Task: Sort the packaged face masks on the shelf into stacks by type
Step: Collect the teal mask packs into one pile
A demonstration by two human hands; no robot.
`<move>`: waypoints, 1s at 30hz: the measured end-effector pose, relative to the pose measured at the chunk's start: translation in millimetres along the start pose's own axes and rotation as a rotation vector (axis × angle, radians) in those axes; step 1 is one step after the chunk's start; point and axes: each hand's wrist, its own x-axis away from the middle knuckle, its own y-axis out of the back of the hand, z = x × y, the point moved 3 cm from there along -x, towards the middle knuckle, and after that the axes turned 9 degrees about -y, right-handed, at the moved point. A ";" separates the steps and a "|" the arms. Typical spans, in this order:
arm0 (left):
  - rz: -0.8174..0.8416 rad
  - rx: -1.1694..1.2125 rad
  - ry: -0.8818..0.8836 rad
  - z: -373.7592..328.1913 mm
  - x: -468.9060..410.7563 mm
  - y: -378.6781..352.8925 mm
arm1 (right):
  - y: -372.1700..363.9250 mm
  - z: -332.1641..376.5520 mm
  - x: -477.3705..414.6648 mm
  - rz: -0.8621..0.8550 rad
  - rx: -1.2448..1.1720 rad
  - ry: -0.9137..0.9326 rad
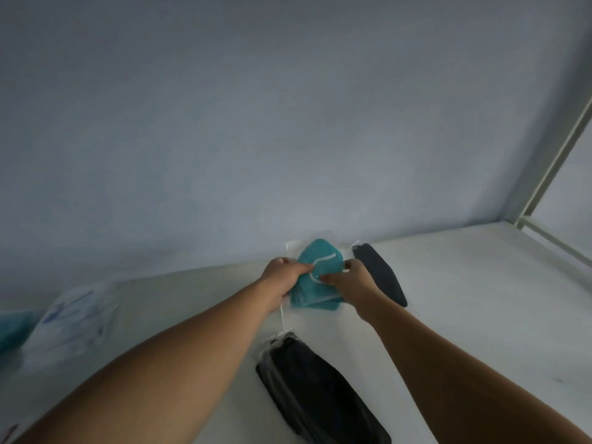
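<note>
Black packaged masks (320,392) nearest, both hands on a teal packaged mask (322,267) further back on the shelf (480,315).
Left hand (283,278) and right hand (350,280) each pinch the teal pack from their own side, fingers curled onto its clear wrapper; can't tell if the pack rests on the shelf or is slightly lifted. It sits near the back wall (288,123), mid-shelf. Another black mask (382,274) lies just right of the right hand, partly hidden by it. White-and-blue packs (70,318) lie far left, blurred, with a teal one (12,328) at the frame edge. Pale shelf post (560,155) at right.
</note>
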 end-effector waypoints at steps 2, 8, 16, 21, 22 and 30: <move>-0.003 0.111 -0.009 -4.7 11.2 5.9 | -2.4 3.8 4.4 0.023 -0.080 -0.005; -0.144 0.185 -0.088 -7.5 41.3 47.0 | -36.1 18.7 31.3 0.180 -0.136 0.056; -0.326 0.168 -0.165 -7.3 93.4 144.8 | -128.2 30.7 80.6 0.432 -0.028 0.042; -0.359 0.203 -0.192 -9.2 120.9 215.1 | -191.6 39.5 109.8 0.489 -0.027 0.065; -0.352 0.197 -0.188 -9.9 125.3 229.2 | -204.4 40.8 116.0 0.499 -0.032 0.066; -0.380 0.054 -0.194 1.1 147.6 407.6 | -377.4 50.9 167.4 0.522 -0.030 0.062</move>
